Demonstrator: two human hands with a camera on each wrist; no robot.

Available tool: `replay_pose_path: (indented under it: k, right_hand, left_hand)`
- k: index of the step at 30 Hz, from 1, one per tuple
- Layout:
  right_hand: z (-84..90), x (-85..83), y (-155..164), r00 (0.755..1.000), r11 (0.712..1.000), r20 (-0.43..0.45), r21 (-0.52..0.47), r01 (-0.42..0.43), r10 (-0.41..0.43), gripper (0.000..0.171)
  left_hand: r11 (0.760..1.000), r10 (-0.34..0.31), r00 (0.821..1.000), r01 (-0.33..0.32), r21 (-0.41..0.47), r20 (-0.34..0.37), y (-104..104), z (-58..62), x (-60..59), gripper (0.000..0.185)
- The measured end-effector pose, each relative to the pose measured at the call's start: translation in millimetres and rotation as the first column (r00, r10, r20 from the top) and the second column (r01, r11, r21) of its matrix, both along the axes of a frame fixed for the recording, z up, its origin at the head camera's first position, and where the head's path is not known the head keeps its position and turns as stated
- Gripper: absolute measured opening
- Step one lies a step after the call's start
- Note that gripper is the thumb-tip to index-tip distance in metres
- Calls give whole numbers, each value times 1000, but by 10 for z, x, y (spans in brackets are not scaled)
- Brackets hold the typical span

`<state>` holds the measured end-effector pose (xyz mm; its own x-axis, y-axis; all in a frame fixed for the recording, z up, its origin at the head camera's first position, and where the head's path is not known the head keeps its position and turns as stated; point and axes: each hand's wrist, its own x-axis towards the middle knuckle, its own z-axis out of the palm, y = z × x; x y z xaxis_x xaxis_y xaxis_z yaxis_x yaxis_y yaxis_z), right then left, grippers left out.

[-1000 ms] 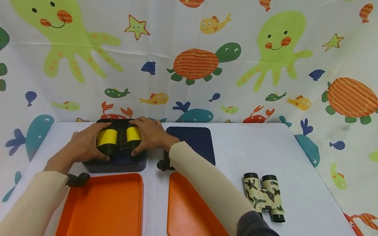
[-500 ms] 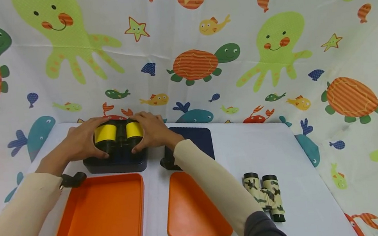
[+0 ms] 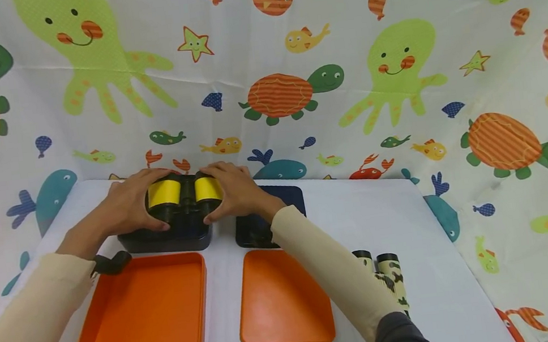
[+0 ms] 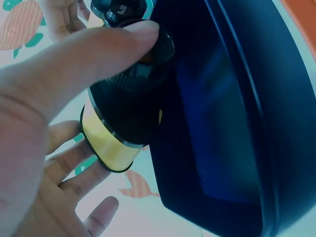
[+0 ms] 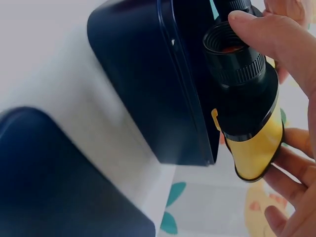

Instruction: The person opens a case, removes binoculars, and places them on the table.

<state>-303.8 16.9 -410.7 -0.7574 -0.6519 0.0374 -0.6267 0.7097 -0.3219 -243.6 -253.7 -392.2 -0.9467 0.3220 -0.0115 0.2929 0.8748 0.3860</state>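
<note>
Black and yellow binoculars [image 3: 187, 196] are held between both hands at the back left, over a dark blue box [image 3: 164, 240]. My left hand [image 3: 127, 207] grips the left barrel, with the thumb at its eyepiece end in the left wrist view. On the other barrel, my right hand [image 3: 238, 195] has its thumb by the eyepiece and its fingers round the yellow side. The box's open interior [image 4: 217, 118] shows beside the binoculars in the left wrist view. From the right wrist, the binoculars [image 5: 252, 148] overlap the rim of the box [image 5: 138, 74].
A dark blue lid [image 3: 284, 195] lies right of the box, partly behind my right forearm. In front stand an orange tray [image 3: 143, 318] and a flat orange lid [image 3: 283, 307]. Camouflage binoculars [image 3: 391, 270] lie at right, partly covered by my sleeve. A printed sea-animal curtain [image 3: 267, 35] hangs behind.
Both hands have shifted slightly right with the black and yellow binoculars. My right sleeve now covers more of the camouflage binoculars. Boxes and lids stay in place.
</note>
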Motion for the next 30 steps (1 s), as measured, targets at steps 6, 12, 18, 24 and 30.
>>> replay_pose_path:
  k: [6, 12, 18, 24, 30]
  right_hand:
    - [-6, 57, 202, 1000, 999, -3, -35, 6, -6, 118]
    - [1, 119, 437, 1000, 997, 25, -78, 12, -11, 117]
    - [-7, 178, 668, 1000, 993, 31, -116, 8, -4, 115]
    - [-3, 223, 883, 999, 993, 27, -117, 20, -17, 114]
    - [-10, 257, 1114, 999, 993, -2, -116, 33, -34, 115]
  left_hand:
    - [999, -41, 999, 42, 27, -29, 151, 10, 29, 120]
    - [998, -48, 997, 50, 38, -53, 352, -4, 50, 119]
    - [996, -77, 995, 80, 41, -68, 544, -15, 65, 115]
    - [992, -113, 989, 118, 42, -96, 729, -60, 45, 116]
    - [987, -156, 981, 160, 29, -111, 944, -97, -3, 115]
